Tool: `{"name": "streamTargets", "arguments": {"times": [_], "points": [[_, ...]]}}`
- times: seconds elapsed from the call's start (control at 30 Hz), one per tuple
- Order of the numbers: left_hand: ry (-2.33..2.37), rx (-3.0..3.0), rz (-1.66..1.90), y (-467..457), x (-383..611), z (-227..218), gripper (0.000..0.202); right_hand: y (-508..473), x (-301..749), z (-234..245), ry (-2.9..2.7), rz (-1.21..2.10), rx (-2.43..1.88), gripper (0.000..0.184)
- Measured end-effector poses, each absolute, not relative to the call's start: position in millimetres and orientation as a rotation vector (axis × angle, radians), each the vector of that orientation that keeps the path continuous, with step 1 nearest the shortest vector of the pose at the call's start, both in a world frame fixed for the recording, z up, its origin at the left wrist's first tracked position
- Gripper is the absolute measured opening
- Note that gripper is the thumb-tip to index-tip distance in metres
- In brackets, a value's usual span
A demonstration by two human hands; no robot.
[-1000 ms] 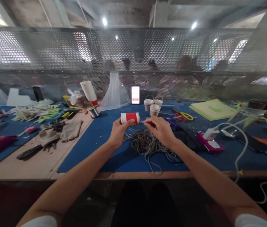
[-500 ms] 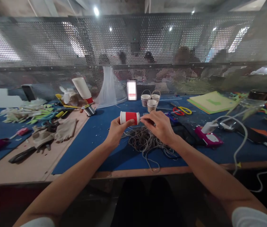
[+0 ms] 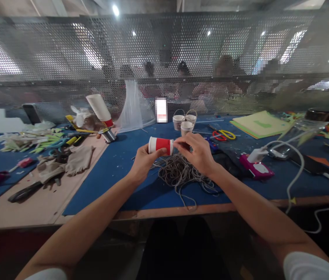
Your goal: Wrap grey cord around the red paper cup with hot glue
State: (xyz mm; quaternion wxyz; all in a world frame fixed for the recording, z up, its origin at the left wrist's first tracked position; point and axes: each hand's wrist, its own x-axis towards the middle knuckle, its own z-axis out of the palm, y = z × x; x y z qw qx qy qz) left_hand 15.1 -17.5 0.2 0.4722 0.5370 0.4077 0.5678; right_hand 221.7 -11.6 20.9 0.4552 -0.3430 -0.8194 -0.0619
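A red and white paper cup point(image 3: 164, 146) lies sideways in my left hand point(image 3: 144, 160), whose fingers and thumb wrap round it above the table. At the cup's right end is my right hand point(image 3: 196, 151), its fingertips pinched together close to the rim. Whatever those fingertips hold is too small to make out. A tangled heap of grey cord point(image 3: 173, 173) lies on the blue mat beneath both hands. Behind the hands stand three small white cups point(image 3: 187, 127) with thin loop handles.
Scissors point(image 3: 224, 135) lie right of the handled cups, near coloured sheets point(image 3: 261, 123). A magenta box with a white plug point(image 3: 256, 167) and cable sits farther right. On the left are a leaning cup stack point(image 3: 98, 108), a metallic spool point(image 3: 108, 135) and gloves point(image 3: 78, 160). A perforated screen point(image 3: 100, 50) stands behind.
My hands keep nearly the same pose around the cup. The view has shifted slightly; nothing has been taken up or let go.
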Motion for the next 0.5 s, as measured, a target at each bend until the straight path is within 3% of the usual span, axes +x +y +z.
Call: {"name": "streamTargets", "arguments": {"times": [0.5], "points": [[0.982, 1.357, 1.354, -18.0, 12.9, -2.2, 0.034, -9.1, 222.3, 22.5, -2.008, -0.119, -0.856, 0.014]]}}
